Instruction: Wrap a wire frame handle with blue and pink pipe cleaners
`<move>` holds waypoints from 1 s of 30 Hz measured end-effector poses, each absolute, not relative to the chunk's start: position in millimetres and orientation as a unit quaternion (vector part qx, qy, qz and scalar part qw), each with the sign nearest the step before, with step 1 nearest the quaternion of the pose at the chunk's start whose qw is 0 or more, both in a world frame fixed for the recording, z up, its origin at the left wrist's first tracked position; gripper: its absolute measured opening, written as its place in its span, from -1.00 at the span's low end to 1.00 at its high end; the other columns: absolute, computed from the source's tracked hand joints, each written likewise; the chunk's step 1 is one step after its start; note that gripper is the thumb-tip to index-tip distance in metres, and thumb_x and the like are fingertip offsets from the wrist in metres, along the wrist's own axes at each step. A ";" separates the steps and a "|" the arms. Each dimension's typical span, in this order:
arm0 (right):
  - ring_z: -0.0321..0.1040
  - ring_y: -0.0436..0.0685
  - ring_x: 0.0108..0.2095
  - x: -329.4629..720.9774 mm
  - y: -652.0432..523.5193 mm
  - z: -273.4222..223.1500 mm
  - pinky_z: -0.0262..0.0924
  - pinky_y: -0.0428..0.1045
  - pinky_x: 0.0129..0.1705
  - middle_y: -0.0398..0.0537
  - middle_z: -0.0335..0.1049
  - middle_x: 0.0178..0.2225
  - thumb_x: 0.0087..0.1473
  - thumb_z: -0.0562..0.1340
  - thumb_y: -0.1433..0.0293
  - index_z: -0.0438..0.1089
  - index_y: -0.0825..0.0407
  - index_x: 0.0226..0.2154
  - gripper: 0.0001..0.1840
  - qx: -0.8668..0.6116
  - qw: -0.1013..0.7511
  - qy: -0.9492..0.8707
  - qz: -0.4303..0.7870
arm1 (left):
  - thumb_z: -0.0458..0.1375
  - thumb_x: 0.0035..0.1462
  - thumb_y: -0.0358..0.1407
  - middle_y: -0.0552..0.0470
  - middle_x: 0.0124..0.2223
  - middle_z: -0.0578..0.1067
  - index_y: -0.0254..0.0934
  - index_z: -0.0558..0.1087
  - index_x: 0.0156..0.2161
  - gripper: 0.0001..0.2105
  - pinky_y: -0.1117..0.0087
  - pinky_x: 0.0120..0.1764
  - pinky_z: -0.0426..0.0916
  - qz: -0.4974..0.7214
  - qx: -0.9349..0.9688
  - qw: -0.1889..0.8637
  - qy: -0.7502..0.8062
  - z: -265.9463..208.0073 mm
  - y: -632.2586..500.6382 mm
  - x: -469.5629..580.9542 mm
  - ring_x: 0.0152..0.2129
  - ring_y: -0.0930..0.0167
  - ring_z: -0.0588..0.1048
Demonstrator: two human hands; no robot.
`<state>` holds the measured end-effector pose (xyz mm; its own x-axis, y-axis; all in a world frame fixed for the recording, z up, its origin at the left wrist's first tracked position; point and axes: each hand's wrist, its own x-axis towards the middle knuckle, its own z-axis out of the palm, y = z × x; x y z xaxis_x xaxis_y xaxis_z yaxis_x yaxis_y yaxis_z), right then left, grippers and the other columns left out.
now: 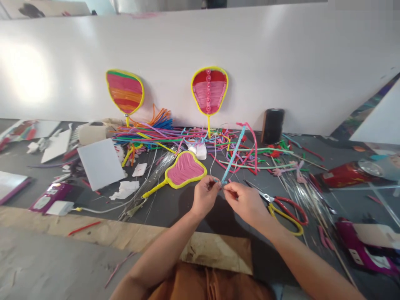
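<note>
My left hand (206,192) and my right hand (245,200) meet over the front of the dark table, their fingertips pinched on the lower end of a light-blue pipe cleaner (233,155). It rises at a slant away from me, and a pink pipe cleaner (255,146) bends down from its top. To the left of my left hand lies a pink fan-shaped piece (186,168) with a yellow fuzzy rim and handle. Scissors (283,208) with red and yellow handles rest just beyond my right hand.
Two finished-looking fan shapes, one striped (125,93) and one with pink beads (209,91), stand against the white board (165,50). A phone (272,126) leans there too. Loose pipe cleaners (162,135) clutter the back. A red can (348,173) lies at right, a white card (101,165) at left.
</note>
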<state>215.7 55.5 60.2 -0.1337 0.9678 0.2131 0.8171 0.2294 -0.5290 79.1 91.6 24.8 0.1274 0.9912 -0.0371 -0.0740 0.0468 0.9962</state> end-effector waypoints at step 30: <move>0.42 0.07 -0.29 228.8 93.2 102.1 0.19 -0.07 -0.27 -0.06 0.49 -0.24 0.14 0.06 0.47 0.34 0.04 -0.09 -0.71 -0.547 0.139 -0.804 0.190 | 0.18 -0.05 -0.28 0.12 -0.55 0.39 -0.30 0.36 -0.39 -0.87 0.53 -0.49 0.20 0.459 0.447 0.631 0.437 19.2 103.2 75.2 -0.60 0.54 0.35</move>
<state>228.8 93.2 102.1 -0.3637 0.9314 0.0158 0.8259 0.3302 -0.4570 75.2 103.2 19.2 0.1963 0.9703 -0.1416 -0.1876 0.1788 0.9658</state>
